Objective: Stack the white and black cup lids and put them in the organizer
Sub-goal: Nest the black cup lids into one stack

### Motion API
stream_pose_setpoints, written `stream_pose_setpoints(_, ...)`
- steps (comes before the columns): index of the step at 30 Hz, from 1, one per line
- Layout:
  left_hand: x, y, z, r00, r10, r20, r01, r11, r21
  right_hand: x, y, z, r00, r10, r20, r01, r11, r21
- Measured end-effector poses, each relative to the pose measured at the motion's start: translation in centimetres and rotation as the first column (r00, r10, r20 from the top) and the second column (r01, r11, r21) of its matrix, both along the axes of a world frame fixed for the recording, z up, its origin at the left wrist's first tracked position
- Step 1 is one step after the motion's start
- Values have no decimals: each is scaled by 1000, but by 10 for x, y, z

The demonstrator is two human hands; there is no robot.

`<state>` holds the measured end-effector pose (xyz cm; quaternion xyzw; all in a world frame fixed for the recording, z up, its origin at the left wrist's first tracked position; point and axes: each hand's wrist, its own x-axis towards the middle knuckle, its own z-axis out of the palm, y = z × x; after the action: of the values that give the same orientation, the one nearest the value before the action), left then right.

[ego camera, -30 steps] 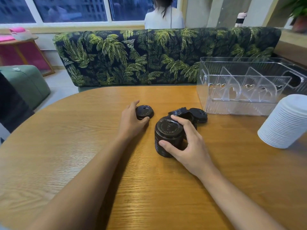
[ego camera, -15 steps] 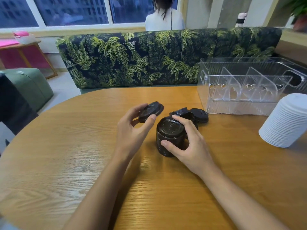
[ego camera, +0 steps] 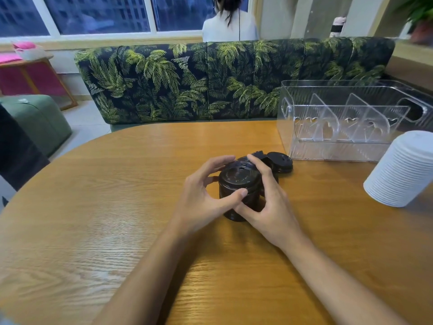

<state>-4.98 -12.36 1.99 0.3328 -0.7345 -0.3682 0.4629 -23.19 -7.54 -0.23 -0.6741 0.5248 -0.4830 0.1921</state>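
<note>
Left hand [ego camera: 206,195] and right hand [ego camera: 269,209] grip black lid stack [ego camera: 239,180] | loose lids [ego camera: 281,161] behind, partly hidden

Organizer [ego camera: 339,127] behind lid stack [ego camera: 239,184]

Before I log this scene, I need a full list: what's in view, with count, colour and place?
black stack: one, black, table centre
loose lids: at least two, black, just behind the black stack
white stack: one, white, table's right side
organizer: one, clear, far right of the table, with dividers
table: one, wood brown, foreground
bench: one, dark with green palm print, behind the table
pouf: one, green, floor at left
side table: one, pink and wood, far left
person: one, white top, seated beyond the bench, back turned
left hand: one, holds the black stack's top
right hand: one, grips the black stack's side
</note>
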Motion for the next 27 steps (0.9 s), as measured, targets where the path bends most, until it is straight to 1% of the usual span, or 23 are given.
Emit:
stream_pose_setpoints(6, -1, 0, 0, 1000, -4, 20, 4, 1000, -8, 1, 0, 0, 1000, -9, -19, 9, 1000, -19)
stream_pose_setpoints(10, -2, 1, 0, 1000, -8, -30, 9, 1000, 21, 3, 1, 1, 1000, -20, -7, 20, 1000, -11)
stream_pose_setpoints(14, -3, -1, -1, 999, 8, -48, -6, 999, 33, 3, 2, 2, 1000, -15, -4, 15, 999, -36)
stream_pose_setpoints(19, -2, -4, -5, 999, -48, -16, 50, 992, 112, 2, 1, -1, 998, -56, 22, 58, 992, -110)
stream_pose_setpoints(22, -2, -4, -5, 997, -76, 1, 76, 990, 118, 1, 0, -2, 996, -74, 39, 79, 985, -155)
stream_pose_setpoints(25, -1, -4, -5, 996, -93, -11, 94, 989, 118, 2, 1, -2, 996, -80, 31, 84, 983, -166)
stream_pose_setpoints(27, -1, -5, -5, 995, -101, -17, 103, 986, 131, 2, 1, -1, 998, -69, 6, 70, 987, -144)
